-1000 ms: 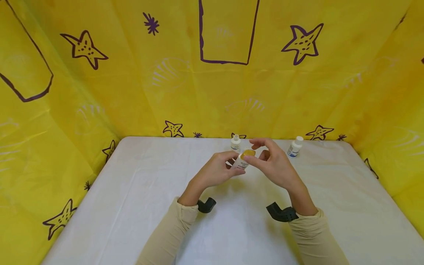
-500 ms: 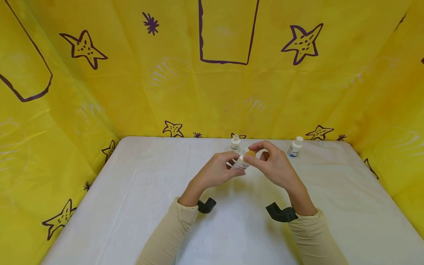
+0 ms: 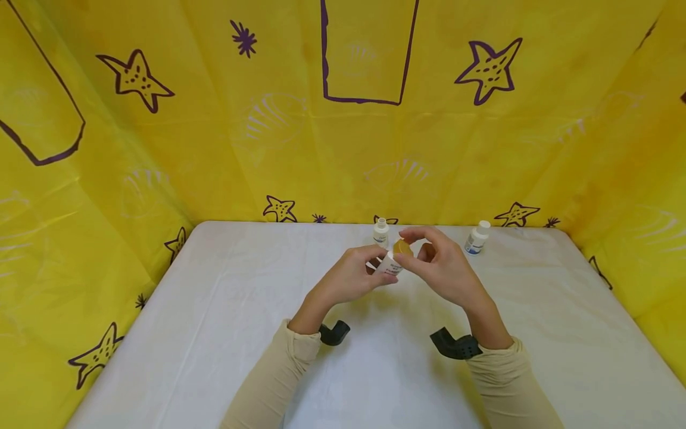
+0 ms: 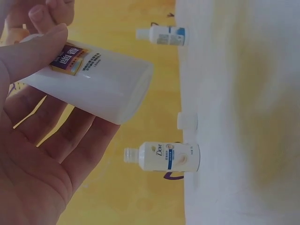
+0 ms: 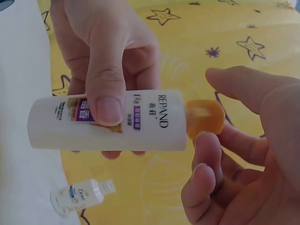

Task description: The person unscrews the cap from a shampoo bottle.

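My left hand grips a small white shampoo-type bottle with a purple-and-gold label reading REPAND. It is tilted, its orange cap at the upper end. The right hand is at this cap with curled fingers; in the right wrist view a lower fingertip touches the cap and another digit stands apart from it. Behind the hands, an upright small white Dove bottle shows a bare neck. Beside it on the table lies a white cap.
Another white bottle, capped and with a blue label edge, stands upright at the back right. All this is on a white-covered table. A yellow patterned curtain rises behind and along both sides.
The right index finger closed down onto the orange cap, then lifted slightly. The cap's visible face has turned a little. The left hand and the bottle keep their place.
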Demonstrator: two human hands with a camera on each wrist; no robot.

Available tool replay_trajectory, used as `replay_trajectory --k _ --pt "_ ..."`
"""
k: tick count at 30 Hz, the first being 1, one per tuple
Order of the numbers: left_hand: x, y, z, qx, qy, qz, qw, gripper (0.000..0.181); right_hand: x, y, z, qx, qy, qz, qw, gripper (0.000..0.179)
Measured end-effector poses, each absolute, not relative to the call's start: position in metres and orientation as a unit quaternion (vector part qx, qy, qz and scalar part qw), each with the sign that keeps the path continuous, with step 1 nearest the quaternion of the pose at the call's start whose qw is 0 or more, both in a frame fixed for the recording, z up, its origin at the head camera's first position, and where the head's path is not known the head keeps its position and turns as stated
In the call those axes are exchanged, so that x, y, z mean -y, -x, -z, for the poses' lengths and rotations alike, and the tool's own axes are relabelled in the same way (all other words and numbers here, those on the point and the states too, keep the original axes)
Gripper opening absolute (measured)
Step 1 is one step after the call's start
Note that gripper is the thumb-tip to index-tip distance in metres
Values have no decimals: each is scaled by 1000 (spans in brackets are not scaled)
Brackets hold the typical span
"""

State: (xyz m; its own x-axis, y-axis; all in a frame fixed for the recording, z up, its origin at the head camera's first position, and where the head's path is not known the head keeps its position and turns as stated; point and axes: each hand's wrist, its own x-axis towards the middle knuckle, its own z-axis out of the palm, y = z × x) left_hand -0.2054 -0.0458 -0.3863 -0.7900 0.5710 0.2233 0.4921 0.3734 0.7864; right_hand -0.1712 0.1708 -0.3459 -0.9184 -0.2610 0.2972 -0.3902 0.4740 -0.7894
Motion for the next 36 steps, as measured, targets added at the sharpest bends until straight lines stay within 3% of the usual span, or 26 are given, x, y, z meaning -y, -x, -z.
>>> replay_trajectory --k 8,26,36 --pt "45 205 386 -823 -328 -462 35 23 -169 172 347 868 -176 -457 82 36" --pt "46 208 388 -829 -317 -459 48 30 -172 171 346 855 -249 -439 118 31" --pt "45 209 389 -831 -273 -483 36 36 -176 176 345 855 -140 -481 134 30"
